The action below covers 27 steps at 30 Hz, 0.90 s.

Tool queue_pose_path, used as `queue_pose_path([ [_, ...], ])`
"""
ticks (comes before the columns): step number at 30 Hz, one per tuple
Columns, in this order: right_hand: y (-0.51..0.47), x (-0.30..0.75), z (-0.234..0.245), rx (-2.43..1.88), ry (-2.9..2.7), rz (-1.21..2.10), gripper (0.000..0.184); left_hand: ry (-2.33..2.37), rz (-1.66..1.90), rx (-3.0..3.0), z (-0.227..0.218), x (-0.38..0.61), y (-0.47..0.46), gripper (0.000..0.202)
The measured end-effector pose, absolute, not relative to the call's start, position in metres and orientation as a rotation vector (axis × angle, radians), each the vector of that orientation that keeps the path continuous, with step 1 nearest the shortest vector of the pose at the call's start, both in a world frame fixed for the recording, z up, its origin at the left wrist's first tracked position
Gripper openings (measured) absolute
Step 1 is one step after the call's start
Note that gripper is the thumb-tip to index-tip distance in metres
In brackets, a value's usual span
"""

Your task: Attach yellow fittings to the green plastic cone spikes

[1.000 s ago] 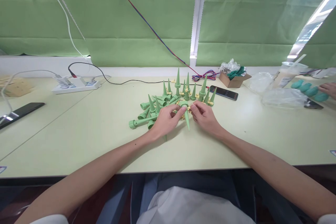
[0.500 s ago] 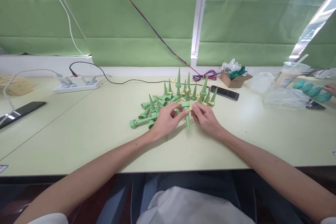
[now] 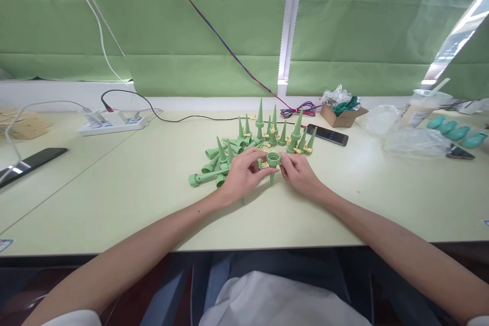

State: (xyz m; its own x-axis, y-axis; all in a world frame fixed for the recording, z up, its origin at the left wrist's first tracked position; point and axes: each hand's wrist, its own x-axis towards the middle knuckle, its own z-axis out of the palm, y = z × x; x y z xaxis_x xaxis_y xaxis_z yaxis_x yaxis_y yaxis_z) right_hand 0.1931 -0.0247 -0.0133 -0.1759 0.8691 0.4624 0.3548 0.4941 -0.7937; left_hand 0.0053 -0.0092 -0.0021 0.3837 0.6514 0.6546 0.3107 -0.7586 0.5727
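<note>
A green plastic plant watering spike [image 3: 273, 159] is held between my hands, its round threaded socket facing up and its point down. My left hand [image 3: 244, 170] is closed on its left side, thumb in front. From the right, my right hand [image 3: 300, 172] pinches at a small yellow valve on its side, mostly hidden by the fingers. Just behind stand several upright green spikes [image 3: 296, 130], some with yellow valves [image 3: 298, 151]. Beside my left hand lies a pile of green spikes and tubes [image 3: 208, 177].
A phone [image 3: 327, 135] and a small cardboard box [image 3: 341, 117] lie behind on the right. Farther right are a plastic cup [image 3: 416, 109], a clear bag [image 3: 414, 143] and teal bulb-shaped pieces [image 3: 473, 140]. On the left are a power strip [image 3: 112, 125] and a dark device [image 3: 34, 163].
The held spike has tipped so its open socket now faces up toward me. At the far right, another person's hand has drawn back from the teal pieces.
</note>
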Motion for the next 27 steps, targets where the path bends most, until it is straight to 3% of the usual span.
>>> queue_pose_path([
  [21,-0.027,0.192,-0.013,-1.010,-1.635,0.591,0.053,0.959,1.187,2.390,0.003,0.006,-0.014,0.026],
  [27,-0.027,0.192,-0.013,-0.986,-1.631,0.572,0.050,0.945,1.128,2.302,0.009,0.006,-0.018,0.059],
])
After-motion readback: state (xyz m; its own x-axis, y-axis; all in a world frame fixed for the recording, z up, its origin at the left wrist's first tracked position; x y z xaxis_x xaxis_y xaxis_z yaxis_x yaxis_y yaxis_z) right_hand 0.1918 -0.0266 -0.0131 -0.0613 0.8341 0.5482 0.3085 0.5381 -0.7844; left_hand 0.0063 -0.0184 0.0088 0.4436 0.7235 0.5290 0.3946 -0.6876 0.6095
